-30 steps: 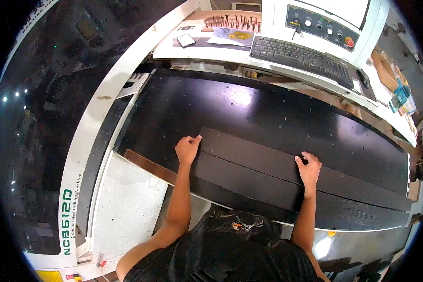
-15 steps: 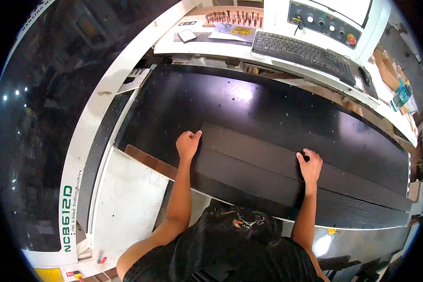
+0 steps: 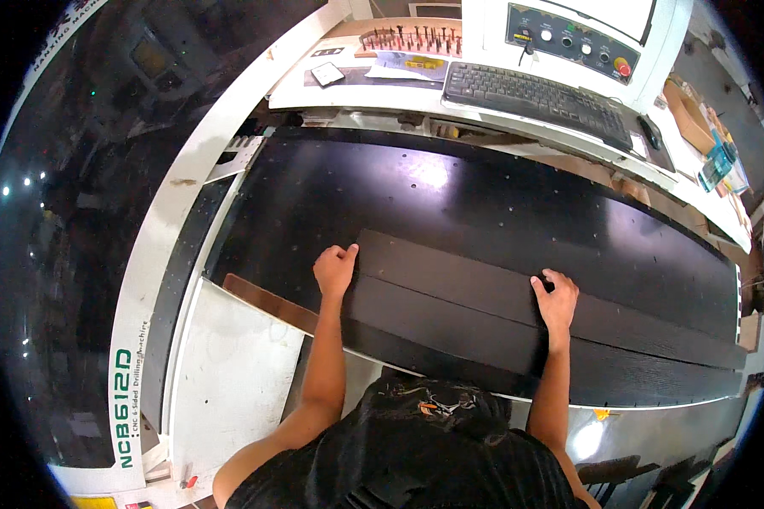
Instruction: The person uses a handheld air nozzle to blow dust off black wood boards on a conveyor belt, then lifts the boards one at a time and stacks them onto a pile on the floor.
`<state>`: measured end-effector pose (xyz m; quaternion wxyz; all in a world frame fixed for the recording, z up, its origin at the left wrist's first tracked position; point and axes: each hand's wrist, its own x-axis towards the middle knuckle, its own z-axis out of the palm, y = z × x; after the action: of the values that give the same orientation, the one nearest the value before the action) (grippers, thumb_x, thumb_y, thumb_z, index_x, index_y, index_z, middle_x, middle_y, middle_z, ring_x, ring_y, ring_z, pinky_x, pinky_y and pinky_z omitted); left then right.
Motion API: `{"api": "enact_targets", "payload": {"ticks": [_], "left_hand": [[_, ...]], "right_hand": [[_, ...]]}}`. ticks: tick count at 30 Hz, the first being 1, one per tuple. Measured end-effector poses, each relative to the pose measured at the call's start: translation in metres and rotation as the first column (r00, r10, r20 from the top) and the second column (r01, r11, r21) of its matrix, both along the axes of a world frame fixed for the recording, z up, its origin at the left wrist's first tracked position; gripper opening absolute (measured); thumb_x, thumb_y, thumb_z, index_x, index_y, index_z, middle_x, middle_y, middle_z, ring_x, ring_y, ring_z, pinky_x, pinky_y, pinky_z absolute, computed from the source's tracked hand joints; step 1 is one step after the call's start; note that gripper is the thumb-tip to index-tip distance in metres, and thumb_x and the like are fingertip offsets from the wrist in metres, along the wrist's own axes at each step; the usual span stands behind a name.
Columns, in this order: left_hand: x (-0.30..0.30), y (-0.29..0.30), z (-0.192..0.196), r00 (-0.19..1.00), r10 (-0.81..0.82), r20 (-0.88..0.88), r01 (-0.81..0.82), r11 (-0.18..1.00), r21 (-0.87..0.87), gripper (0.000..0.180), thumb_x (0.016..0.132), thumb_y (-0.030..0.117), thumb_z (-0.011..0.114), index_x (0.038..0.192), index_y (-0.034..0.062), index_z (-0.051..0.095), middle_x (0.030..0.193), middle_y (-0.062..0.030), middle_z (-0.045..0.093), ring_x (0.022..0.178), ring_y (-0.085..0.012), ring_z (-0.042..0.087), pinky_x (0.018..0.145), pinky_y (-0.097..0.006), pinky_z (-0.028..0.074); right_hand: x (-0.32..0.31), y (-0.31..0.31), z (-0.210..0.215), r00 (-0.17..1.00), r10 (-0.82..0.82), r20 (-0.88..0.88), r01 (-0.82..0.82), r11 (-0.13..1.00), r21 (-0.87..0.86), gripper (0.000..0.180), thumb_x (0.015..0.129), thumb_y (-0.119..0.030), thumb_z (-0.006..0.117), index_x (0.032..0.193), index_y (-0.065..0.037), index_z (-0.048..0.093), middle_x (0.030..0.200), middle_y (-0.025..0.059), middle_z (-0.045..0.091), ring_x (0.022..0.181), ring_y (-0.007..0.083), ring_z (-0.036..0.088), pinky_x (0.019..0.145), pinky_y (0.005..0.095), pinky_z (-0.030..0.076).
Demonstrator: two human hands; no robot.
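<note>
Two long dark brown boards lie side by side, a narrow seam between them, on a black worktable (image 3: 339, 187). At the left end of the far board (image 3: 450, 271) is my left hand (image 3: 335, 271), its fingers curled in and its thumb at the board's corner. My right hand (image 3: 557, 301) rests farther right across the same board, with thumb and forefinger apart near its far edge. The near board (image 3: 433, 325) runs closer to my body, and neither hand is on its visible face. The undersides of both hands are hidden.
A white machine frame (image 3: 165, 220) arches along the left. Behind the table, a white shelf carries a keyboard (image 3: 535, 102), a mouse (image 3: 649, 132) and a rack of drill bits (image 3: 412, 41). A control panel (image 3: 569, 42) stands above. A brown strip (image 3: 267, 303) lies by the table's left front edge.
The whole view has shifted slightly. Both hands keep their places on the far board, and the boards have not visibly moved on the table.
</note>
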<state>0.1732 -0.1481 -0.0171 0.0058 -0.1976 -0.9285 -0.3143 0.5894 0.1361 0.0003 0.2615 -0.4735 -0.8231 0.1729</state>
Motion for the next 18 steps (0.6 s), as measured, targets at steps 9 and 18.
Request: {"api": "enact_targets", "payload": {"ticks": [9,18], "left_hand": [[-0.0014,-0.0015,-0.003,1.0,-0.012,-0.029,0.012,1.0,0.024,0.046,0.092,0.045,0.075,0.079,0.0008,0.073,0.087,-0.0173,0.074,0.084,-0.0399,0.071,0.08,-0.049,0.055],[-0.0019,-0.0004,-0.0056,1.0,-0.016,-0.017,0.017,0.999,0.034,0.047,0.094,0.046,0.075,0.081,0.0008,0.073,0.087,-0.0166,0.075,0.083,-0.0404,0.072,0.077,-0.05,0.055]], "right_hand": [[-0.0006,-0.0018,0.0044,1.0,-0.003,-0.01,0.003,1.0,-0.017,0.035,0.087,-0.03,0.084,0.111,-0.004,0.08,0.108,0.0136,0.079,0.101,0.0318,0.071,0.103,0.0454,0.048],[0.0004,-0.0011,0.0005,1.0,0.024,-0.017,-0.024,1.0,0.013,0.037,0.089,-0.033,0.083,0.112,-0.004,0.08,0.109,0.0137,0.079,0.102,0.0321,0.07,0.103,0.0459,0.048]]}}
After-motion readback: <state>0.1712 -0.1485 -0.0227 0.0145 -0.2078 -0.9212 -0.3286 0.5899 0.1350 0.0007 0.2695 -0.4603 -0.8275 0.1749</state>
